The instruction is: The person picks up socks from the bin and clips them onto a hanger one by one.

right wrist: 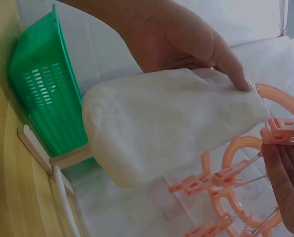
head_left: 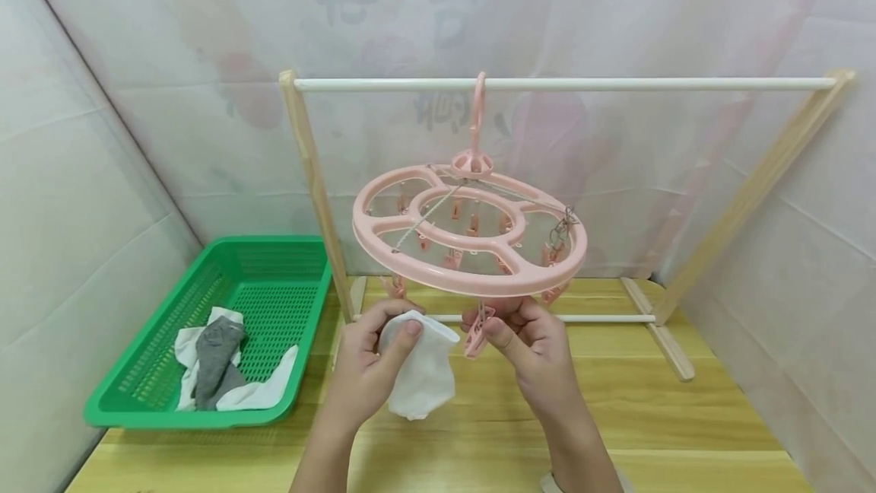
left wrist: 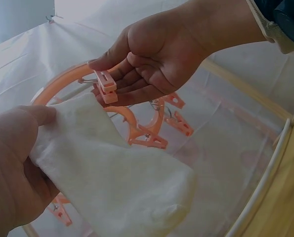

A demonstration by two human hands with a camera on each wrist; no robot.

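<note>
A round pink clip hanger (head_left: 469, 228) hangs by its hook from the white rail (head_left: 561, 84) of a wooden rack. Below its front rim my left hand (head_left: 372, 360) pinches the top edge of a white sock (head_left: 420, 375), which dangles beneath my fingers. My right hand (head_left: 527, 341) pinches one pink clip (head_left: 476, 335) that hangs from the hanger's rim, right beside the sock's edge. In the left wrist view the clip (left wrist: 106, 86) sits just above the sock (left wrist: 117, 182). The right wrist view shows the sock (right wrist: 161, 128) next to the clip (right wrist: 280, 132).
A green basket (head_left: 274, 257) at the left of the wooden table (head_left: 684, 417) holds a grey sock (head_left: 217, 360) and white socks (head_left: 263, 390). The rack's slanted wooden legs (head_left: 749, 192) and low crossbar (head_left: 602, 318) stand behind my hands. White cloth walls enclose the space.
</note>
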